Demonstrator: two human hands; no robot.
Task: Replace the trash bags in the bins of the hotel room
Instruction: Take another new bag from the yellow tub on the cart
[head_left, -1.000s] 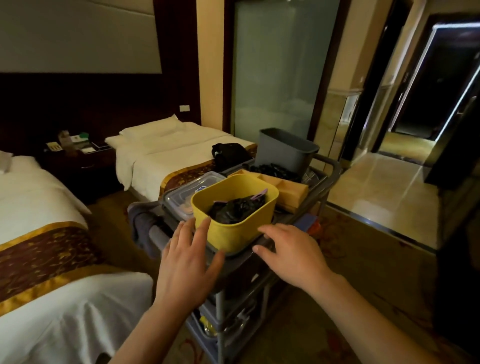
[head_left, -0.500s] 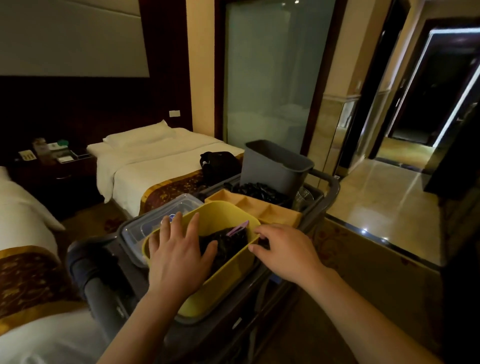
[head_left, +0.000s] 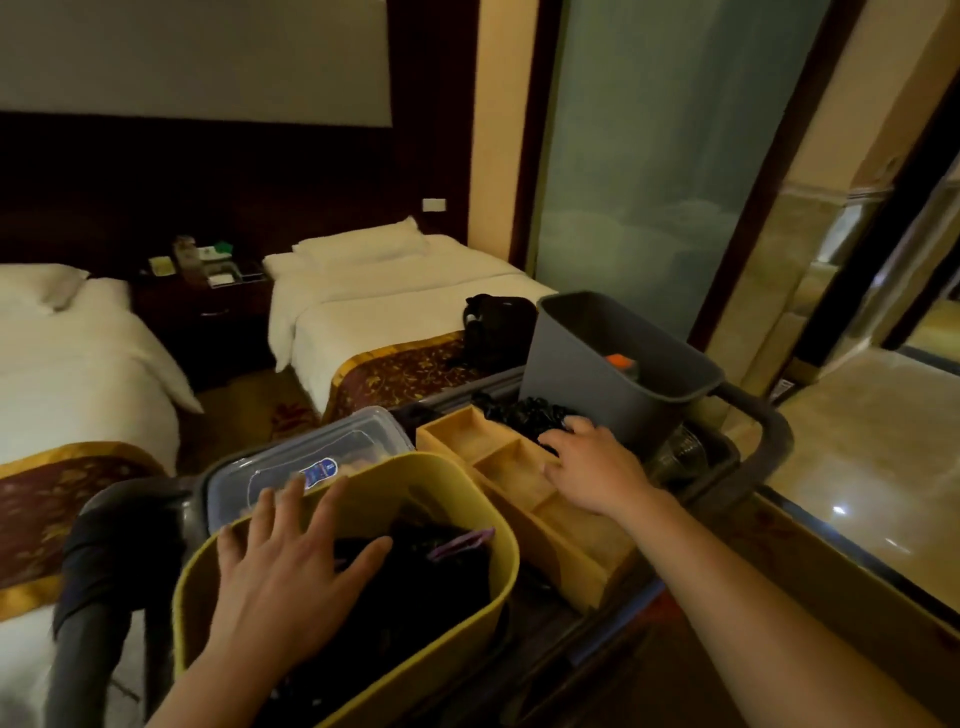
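Note:
A yellow bin (head_left: 467, 519) stands on the cart in front of me, with a dark bag and a purple scrap (head_left: 460, 543) inside. My left hand (head_left: 283, 577) lies spread over its near rim, fingers apart, gripping nothing. Past a wooden divided tray (head_left: 498, 457) lies a pile of black trash bags (head_left: 524, 410). My right hand (head_left: 592, 465) reaches over the tray, and its fingertips touch the edge of that pile. Behind the pile stands a grey bin (head_left: 597, 379), tilted, with something orange (head_left: 618, 361) inside.
A clear lidded box (head_left: 311, 462) sits left of the yellow bin. The grey cart handle (head_left: 763, 421) curves at the far right. Two white beds (head_left: 395, 306) and a nightstand (head_left: 208, 306) lie beyond. A black bag (head_left: 496, 322) rests on the far bed. A glass wall and tiled floor are at right.
I have come closer to the cart. My right hand moved forward from the yellow bin's rim, across the wooden tray, to the black bags. My left hand stayed on the yellow bin.

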